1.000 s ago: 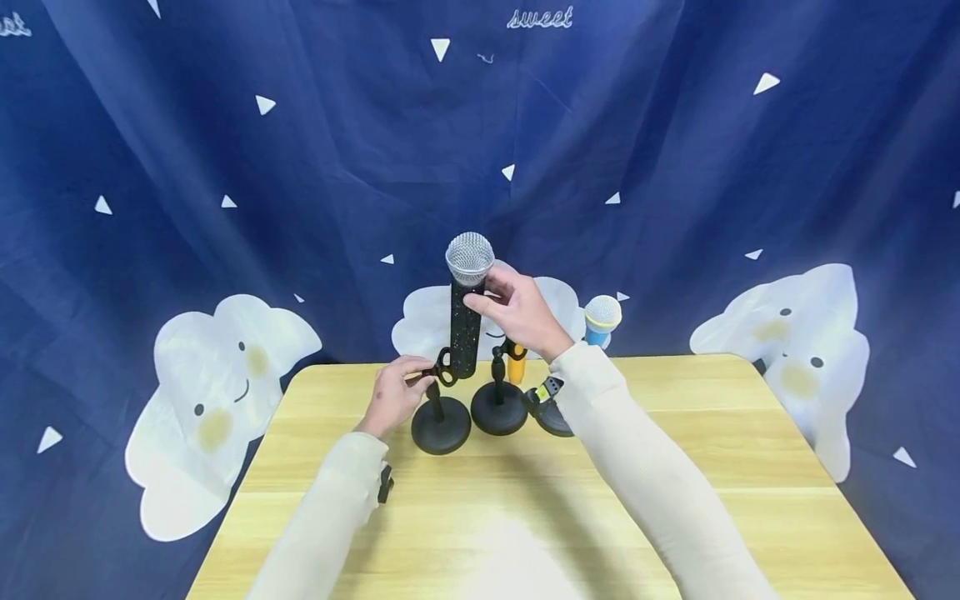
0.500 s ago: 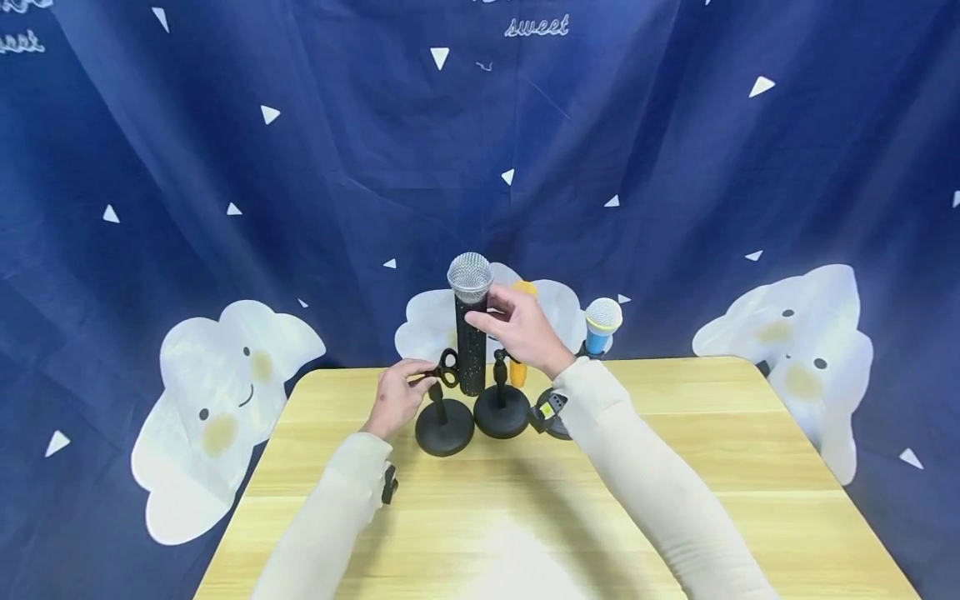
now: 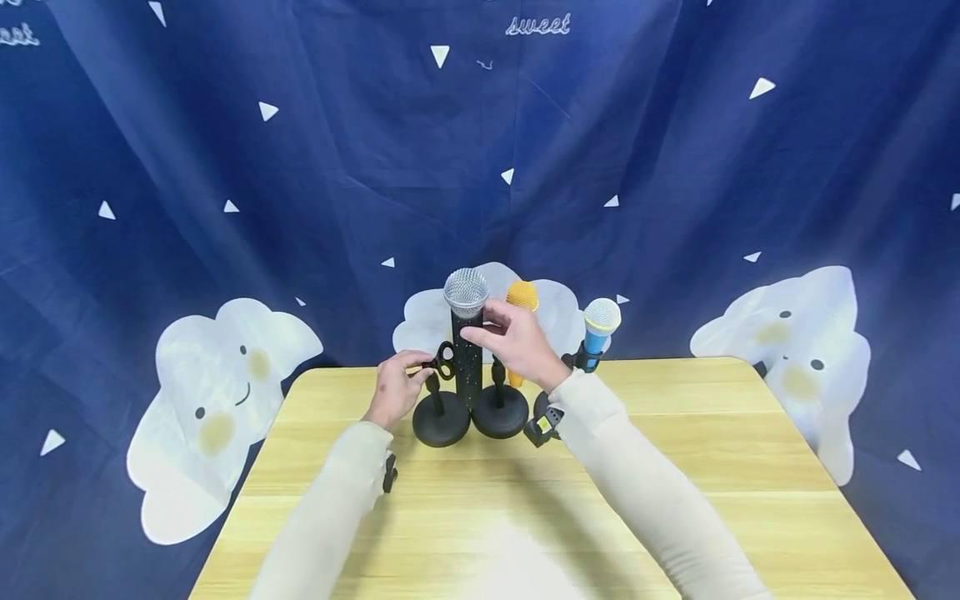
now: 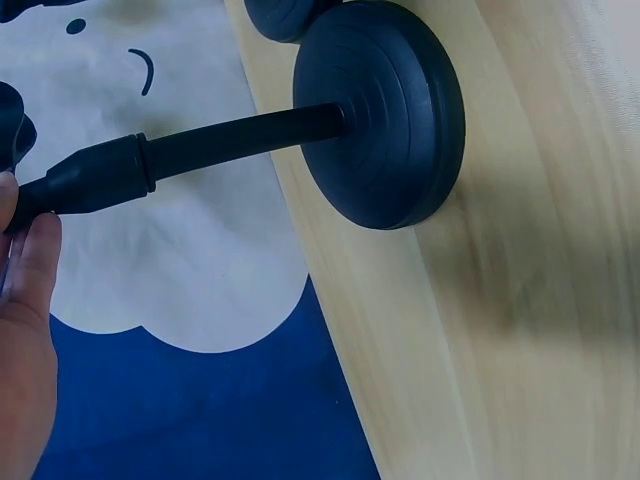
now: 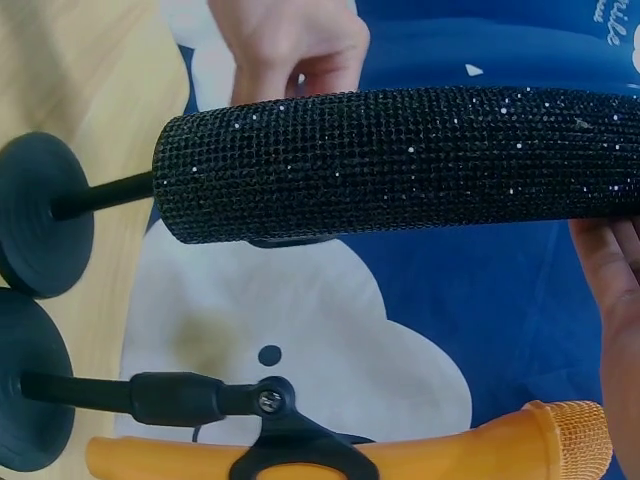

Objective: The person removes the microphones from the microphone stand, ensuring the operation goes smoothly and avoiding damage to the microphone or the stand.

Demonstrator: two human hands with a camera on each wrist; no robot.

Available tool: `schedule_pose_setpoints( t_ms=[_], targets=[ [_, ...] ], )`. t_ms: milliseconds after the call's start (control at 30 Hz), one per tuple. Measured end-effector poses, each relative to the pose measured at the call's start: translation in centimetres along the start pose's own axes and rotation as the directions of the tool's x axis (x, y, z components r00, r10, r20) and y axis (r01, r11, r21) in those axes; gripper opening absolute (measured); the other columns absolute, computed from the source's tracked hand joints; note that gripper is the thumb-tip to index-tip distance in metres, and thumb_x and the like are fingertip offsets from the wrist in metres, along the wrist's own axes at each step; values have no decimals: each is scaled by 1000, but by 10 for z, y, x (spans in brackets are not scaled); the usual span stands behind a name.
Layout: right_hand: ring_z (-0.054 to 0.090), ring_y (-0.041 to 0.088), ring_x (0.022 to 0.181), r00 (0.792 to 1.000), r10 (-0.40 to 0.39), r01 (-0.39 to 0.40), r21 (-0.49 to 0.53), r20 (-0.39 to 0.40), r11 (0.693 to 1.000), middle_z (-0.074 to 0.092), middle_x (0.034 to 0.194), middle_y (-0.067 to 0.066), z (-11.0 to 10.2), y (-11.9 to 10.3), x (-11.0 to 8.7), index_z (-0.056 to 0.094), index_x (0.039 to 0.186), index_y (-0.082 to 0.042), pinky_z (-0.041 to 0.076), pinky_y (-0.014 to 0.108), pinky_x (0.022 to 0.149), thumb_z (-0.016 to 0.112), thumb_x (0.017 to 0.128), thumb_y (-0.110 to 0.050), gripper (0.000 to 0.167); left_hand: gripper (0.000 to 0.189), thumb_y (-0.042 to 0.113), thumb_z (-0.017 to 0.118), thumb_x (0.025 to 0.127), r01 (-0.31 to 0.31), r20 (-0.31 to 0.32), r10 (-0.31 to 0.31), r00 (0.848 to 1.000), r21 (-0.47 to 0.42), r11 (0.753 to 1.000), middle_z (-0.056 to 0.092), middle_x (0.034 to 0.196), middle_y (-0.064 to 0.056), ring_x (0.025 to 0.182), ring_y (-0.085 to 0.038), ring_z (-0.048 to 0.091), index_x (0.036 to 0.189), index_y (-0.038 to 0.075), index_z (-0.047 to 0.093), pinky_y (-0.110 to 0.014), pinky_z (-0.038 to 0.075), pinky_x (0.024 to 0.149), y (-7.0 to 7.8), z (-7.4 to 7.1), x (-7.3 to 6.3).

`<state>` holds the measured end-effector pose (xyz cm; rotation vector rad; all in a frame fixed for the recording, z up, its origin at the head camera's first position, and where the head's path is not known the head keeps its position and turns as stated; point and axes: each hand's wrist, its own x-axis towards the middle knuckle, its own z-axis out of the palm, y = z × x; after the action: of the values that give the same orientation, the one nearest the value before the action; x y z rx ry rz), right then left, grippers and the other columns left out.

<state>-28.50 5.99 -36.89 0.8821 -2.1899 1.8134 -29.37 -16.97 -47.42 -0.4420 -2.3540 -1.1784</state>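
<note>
My right hand [image 3: 521, 343] holds a black glittery microphone [image 3: 467, 358] with a silver mesh head upright, thumb and fingers around its upper body. My left hand [image 3: 397, 390] pinches the top of a black desk microphone stand [image 3: 441, 423], just below its ring-shaped clip [image 3: 445, 361]. The microphone's lower body is right beside that clip; whether they touch I cannot tell. In the left wrist view, the stand's round base [image 4: 385, 120] sits on the table. In the right wrist view, the microphone's lower end [image 5: 200, 180] hangs in front of my left hand [image 5: 295, 45].
An orange microphone [image 3: 522, 295] sits in the clip of a second stand [image 3: 500, 412], partly behind my right hand. Farther right, a blue microphone [image 3: 597, 333] with a white head is clipped on a third stand. A dark blue curtain [image 3: 480, 167] hangs behind the wooden table [image 3: 675, 467].
My right hand has lowered the black microphone beside the left stand's clip, so more of the orange microphone shows. My left hand keeps its hold on the stand.
</note>
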Motion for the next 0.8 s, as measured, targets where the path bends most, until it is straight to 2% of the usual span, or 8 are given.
schedule_pose_setpoints(
  t_ms=[67, 167, 300, 367, 433, 600, 800],
  targets=[
    [64, 13, 86, 1000, 9, -9, 10, 0, 1000, 71, 92, 7, 2, 1, -3, 70, 105, 1, 56, 28, 84, 76, 89, -7, 18, 19, -11, 77, 79, -2, -1, 2, 1000, 5, 1000, 74, 97, -16, 91, -34, 71, 97, -3, 76, -43, 58, 83, -2, 0, 2],
    [61, 14, 80, 1000, 15, -15, 23, -3, 1000, 67, 86, 4, 6, 4, -7, 69, 100, 1, 54, 23, 76, 75, 89, -7, 15, 20, -12, 77, 79, 5, 7, -6, 1000, 8, 1000, 74, 96, -16, 90, -34, 72, 97, -3, 76, -43, 58, 83, -3, -1, 4],
    [50, 13, 69, 1000, 6, -7, 26, 4, 1000, 55, 76, 3, 8, 4, -12, 64, 91, 2, 43, 21, 62, 74, 90, -4, 12, 19, -11, 75, 81, 42, 35, -42, 999, 2, 999, 73, 98, -16, 92, -34, 71, 98, -2, 76, -43, 58, 86, -3, -2, 6],
    [49, 14, 68, 1000, 5, -5, 25, 14, 1000, 52, 75, 2, 9, 5, -14, 62, 89, 2, 41, 22, 61, 74, 90, -3, 13, 18, -10, 75, 82, 49, 45, -49, 998, -2, 999, 73, 99, -16, 93, -34, 71, 99, -2, 76, -43, 57, 86, -4, -2, 7],
    [50, 15, 69, 1000, 12, -12, 21, 21, 1000, 55, 77, 2, 10, 6, -16, 63, 90, 3, 43, 22, 62, 73, 90, -2, 11, 18, -10, 75, 83, 45, 51, -44, 998, -8, 999, 73, 100, -16, 93, -35, 71, 99, -3, 76, -44, 57, 86, -4, -2, 9],
    [62, 14, 80, 999, 30, -30, 43, 20, 999, 67, 88, 6, 14, 14, -21, 68, 100, 3, 54, 24, 76, 74, 90, -4, 13, 18, -11, 75, 83, 34, 51, -31, 998, -41, 999, 72, 100, -18, 92, -37, 71, 99, -4, 76, -48, 58, 83, -4, -1, 12],
    [65, 13, 81, 998, 55, -56, 36, 26, 998, 69, 90, 6, 16, 19, -29, 69, 101, -1, 56, 25, 76, 74, 91, -8, 14, 18, -10, 75, 83, 43, 46, -42, 998, -29, 999, 73, 100, -18, 93, -36, 71, 99, -3, 76, -44, 58, 84, -6, 1, 15]
  ],
)
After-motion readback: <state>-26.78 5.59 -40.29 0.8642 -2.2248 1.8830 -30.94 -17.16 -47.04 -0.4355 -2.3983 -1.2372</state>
